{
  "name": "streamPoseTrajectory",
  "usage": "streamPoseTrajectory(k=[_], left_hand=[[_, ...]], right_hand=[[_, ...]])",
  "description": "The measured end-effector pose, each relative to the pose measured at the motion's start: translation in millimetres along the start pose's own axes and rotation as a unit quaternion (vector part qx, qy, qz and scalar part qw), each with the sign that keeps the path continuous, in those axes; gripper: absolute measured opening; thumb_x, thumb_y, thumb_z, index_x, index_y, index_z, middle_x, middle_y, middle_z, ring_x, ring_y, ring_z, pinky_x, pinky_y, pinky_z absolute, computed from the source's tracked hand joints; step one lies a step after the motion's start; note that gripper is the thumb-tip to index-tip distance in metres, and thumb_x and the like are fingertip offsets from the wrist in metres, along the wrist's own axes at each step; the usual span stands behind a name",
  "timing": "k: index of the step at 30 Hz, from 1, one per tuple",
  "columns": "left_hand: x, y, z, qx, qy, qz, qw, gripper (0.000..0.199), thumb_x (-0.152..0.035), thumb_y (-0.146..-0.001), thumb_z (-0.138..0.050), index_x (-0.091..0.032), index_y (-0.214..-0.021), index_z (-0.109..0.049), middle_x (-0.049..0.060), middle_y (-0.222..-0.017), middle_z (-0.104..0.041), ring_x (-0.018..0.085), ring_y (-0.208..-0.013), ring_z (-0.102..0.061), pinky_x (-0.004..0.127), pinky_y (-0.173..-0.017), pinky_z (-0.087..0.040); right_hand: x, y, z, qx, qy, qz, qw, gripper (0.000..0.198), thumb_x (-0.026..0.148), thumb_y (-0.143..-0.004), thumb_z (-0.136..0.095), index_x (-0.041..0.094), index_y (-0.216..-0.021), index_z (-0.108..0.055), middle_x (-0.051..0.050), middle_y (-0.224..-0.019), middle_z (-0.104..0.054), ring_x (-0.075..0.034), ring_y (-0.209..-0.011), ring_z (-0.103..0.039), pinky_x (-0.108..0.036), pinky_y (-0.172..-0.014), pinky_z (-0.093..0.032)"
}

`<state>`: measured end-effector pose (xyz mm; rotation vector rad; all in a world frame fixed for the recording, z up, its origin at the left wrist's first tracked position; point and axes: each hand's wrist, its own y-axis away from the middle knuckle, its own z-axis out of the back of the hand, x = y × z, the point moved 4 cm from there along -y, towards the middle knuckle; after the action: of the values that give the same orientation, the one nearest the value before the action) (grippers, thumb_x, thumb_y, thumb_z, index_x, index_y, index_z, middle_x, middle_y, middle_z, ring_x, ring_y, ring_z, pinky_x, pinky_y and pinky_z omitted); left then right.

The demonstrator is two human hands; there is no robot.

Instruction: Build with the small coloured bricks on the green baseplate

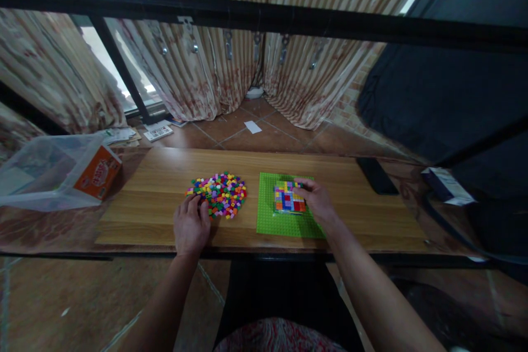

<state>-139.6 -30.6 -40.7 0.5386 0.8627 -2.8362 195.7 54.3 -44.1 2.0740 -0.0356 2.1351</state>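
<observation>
One clear bin [51, 173] left, one phone [377, 176] right; between, on the bench [252, 162], one brick pile [223, 195] by the curled left hand [192, 223], one green plate [268, 224] whose one block [287, 199] the right hand [315, 201] partly hides; whether either pinches, I cannot tell

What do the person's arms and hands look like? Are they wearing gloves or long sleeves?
No gloves: the left hand and right hand are bare. No sleeves show on the forearms either, and I can't spot a watch or bracelet.
</observation>
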Motion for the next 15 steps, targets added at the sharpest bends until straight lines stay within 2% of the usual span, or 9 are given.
streamPoseTrajectory(k=[6,10,15], left_hand=[[2,1,-2,-0.008,-0.005,-0.001,1.0,0.038,-0.036,-0.093,-0.039,-0.009,-0.107,-0.062,0.017,-0.112,-0.064,0.029,-0.11,-0.057,0.044,-0.096,-0.045],[2,1,-2,-0.006,-0.001,-0.005,1.0,0.038,-0.036,-0.093,-0.038,-0.009,-0.107,-0.062,0.018,-0.112,-0.064,0.029,-0.109,-0.057,0.044,-0.096,-0.045],[1,1,-1,-0.003,0.001,0.007,1.0,0.038,-0.036,-0.093,-0.038,-0.01,-0.109,-0.062,0.017,-0.113,-0.063,0.029,-0.108,-0.057,0.045,-0.095,-0.044]], right_hand=[[1,0,-2,0.011,-0.02,-0.007,1.0,0.038,0.032,-0.053,-0.081,0.02,-0.087,-0.071,0.002,-0.072,-0.07,-0.014,-0.062,-0.061,-0.031,-0.066,-0.05],[3,4,2,0.021,-0.058,0.003,0.998,0.043,0.036,-0.054,-0.082,0.021,-0.093,-0.071,0.0,-0.082,-0.072,-0.016,-0.071,-0.064,-0.034,-0.073,-0.051],[16,14,22,-0.086,-0.091,0.047,0.991,0.033,0.038,-0.061,-0.079,0.023,-0.089,-0.071,-0.003,-0.09,-0.072,-0.017,-0.08,-0.065,-0.032,-0.073,-0.05]])
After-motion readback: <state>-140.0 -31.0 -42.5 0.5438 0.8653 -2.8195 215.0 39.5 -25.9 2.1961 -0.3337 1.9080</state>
